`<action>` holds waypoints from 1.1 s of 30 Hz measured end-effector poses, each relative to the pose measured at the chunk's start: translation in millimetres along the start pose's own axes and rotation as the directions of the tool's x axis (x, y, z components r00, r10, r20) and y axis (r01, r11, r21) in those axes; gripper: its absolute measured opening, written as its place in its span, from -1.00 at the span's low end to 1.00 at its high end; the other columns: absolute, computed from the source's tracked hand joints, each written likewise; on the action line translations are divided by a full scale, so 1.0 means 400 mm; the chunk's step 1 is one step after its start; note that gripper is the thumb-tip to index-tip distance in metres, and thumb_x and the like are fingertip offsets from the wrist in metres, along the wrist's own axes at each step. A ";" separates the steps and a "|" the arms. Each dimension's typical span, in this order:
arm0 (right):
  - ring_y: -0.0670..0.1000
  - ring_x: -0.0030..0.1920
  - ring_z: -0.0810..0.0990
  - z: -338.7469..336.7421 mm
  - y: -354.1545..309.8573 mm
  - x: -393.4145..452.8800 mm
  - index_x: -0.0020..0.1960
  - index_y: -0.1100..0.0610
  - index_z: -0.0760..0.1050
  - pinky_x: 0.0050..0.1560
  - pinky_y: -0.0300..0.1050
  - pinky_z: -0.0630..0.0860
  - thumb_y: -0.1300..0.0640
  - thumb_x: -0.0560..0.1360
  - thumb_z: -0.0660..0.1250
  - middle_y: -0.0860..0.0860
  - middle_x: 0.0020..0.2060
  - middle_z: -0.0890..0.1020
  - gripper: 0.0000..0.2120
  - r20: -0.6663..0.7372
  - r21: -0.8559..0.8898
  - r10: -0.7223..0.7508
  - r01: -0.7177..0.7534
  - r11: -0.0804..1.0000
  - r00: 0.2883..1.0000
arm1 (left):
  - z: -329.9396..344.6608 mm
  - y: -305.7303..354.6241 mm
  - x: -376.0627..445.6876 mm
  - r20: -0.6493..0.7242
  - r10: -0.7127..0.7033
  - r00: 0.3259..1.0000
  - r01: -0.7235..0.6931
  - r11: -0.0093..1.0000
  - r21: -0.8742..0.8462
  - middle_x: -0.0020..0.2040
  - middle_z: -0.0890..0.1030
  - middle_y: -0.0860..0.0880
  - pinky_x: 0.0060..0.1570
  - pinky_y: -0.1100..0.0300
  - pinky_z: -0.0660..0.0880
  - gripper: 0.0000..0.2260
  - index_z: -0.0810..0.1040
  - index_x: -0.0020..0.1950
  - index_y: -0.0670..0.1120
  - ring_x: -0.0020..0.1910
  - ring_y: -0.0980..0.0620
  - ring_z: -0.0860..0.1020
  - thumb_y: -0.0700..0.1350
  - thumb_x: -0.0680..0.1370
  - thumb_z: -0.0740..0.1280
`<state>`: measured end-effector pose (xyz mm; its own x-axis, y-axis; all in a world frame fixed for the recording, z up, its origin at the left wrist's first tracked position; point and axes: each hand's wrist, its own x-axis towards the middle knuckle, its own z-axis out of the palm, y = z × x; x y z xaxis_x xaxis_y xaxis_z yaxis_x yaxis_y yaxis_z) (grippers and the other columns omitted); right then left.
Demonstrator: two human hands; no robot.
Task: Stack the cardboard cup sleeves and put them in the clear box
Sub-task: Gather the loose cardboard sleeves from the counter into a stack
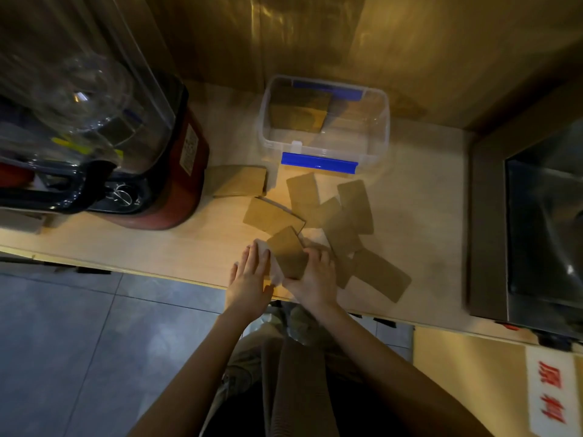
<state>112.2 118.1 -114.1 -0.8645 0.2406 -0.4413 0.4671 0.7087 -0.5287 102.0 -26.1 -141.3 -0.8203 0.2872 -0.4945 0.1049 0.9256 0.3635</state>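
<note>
Several flat brown cardboard cup sleeves [344, 212] lie scattered on the pale wooden counter [189, 244]. Near the counter's front edge both hands hold a small stack of sleeves [287, 252]. My right hand [315, 275] grips the stack's right side. My left hand [250, 275] presses flat against its left side with fingers extended. The clear box [375, 143] with blue latches stands open behind the pile, with a stack of sleeves [298, 110] in its left half. Another neat stack of sleeves [238, 181] lies left of the box.
A red-based blender [151, 171] with a clear jug fills the left of the counter. A dark metal sink [542, 228] is at the right. A wooden wall panel [315, 36] rises behind the box. Grey floor tiles [79, 342] show below the counter's edge.
</note>
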 end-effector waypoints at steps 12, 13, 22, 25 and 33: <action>-0.26 0.00 0.44 -0.182 -0.030 -0.022 0.04 -0.24 0.39 -0.17 -0.37 0.36 -0.08 0.18 0.44 -0.23 0.01 0.41 -0.54 0.035 0.443 -0.195 0.160 0.882 0.980 | -0.198 0.124 0.019 0.140 -0.051 0.989 0.149 0.313 -0.938 0.13 0.58 -0.03 0.11 0.04 0.36 -0.71 0.48 0.16 0.00 0.22 -0.08 0.46 0.05 0.53 0.13; -0.30 0.00 0.42 -0.193 -0.045 -0.034 0.05 -0.25 0.39 -0.19 -0.41 0.35 -0.13 0.17 0.40 -0.26 0.00 0.38 -0.53 0.009 0.407 -0.230 0.206 0.890 0.973 | -0.214 0.139 0.014 0.176 0.005 0.984 0.175 0.102 -0.979 0.01 0.61 -0.02 0.06 0.05 0.40 -0.69 0.52 0.08 -0.01 0.12 -0.05 0.51 0.11 0.51 0.11; 0.08 0.16 0.45 -0.191 -0.073 -0.108 0.13 0.09 0.52 0.12 -0.05 0.46 0.12 0.24 0.46 0.07 0.12 0.48 -0.55 -0.221 0.271 -0.282 0.336 0.902 0.934 | -0.214 0.229 -0.001 0.146 0.240 0.960 0.259 -0.555 -0.791 0.30 0.52 -0.17 0.34 -0.01 0.31 -0.14 0.40 0.34 -0.11 0.32 -0.09 0.45 0.43 0.22 0.20; 0.17 0.09 0.51 -0.197 -0.058 -0.117 0.10 0.18 0.55 0.06 -0.01 0.50 0.12 0.24 0.44 0.18 0.08 0.53 -0.56 -0.282 0.150 -0.375 0.426 0.892 0.883 | -0.206 0.240 0.002 0.129 0.251 0.959 0.250 -0.541 -0.803 0.29 0.54 -0.14 0.29 0.02 0.35 -0.20 0.37 0.36 -0.08 0.30 -0.06 0.47 0.37 0.26 0.22; 0.04 0.19 0.46 -0.223 -0.004 -0.088 0.16 0.09 0.52 0.14 -0.08 0.43 0.00 0.37 0.42 0.07 0.21 0.50 -0.61 0.132 0.122 -0.337 0.322 0.939 0.932 | -0.176 0.249 0.004 0.243 0.194 0.950 0.310 -0.516 -0.798 0.06 0.64 -0.05 0.21 0.08 0.43 -0.36 0.41 0.29 -0.08 0.04 0.04 0.60 0.25 0.30 0.25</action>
<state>125.3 167.6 -33.2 -0.9388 -0.1019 -0.3290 0.1830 0.6617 -0.7271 71.5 49.4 -50.3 -0.6225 0.5128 -0.5912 -0.7572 -0.5856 0.2894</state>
